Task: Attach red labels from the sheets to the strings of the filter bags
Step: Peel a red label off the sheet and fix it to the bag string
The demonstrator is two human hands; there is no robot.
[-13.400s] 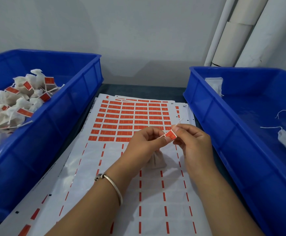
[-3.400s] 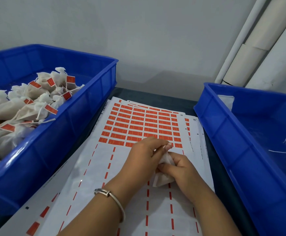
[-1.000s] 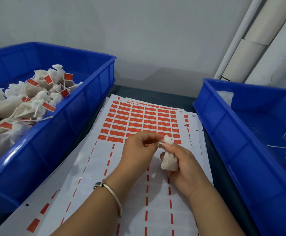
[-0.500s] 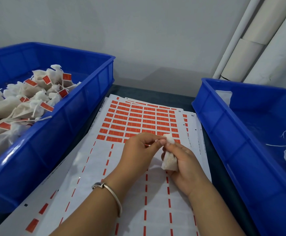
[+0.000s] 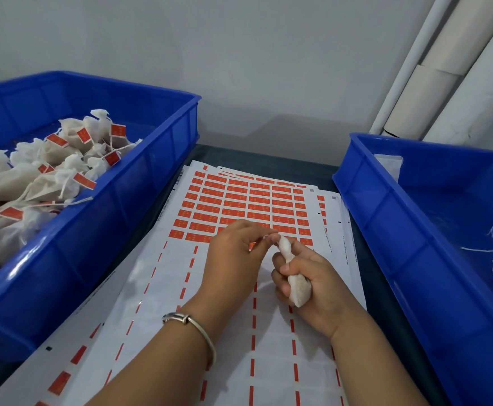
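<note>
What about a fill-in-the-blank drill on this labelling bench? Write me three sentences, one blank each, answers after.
1. The right hand grips a white filter ____.
2. The bin piled with labelled bags stands on the person's ____ side.
3. The labels left unpeeled on the sheet are ____ in colour.

Missing words: bag; left; red

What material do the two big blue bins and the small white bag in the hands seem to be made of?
The left blue bin and right blue bin look like moulded hard plastic: glossy highlights, ribbed walls. The small white filter bag, gripped by the right hand, looks like thin matte non-woven fabric or paper, since it crumples softly. The left hand pinches at its top.
</note>
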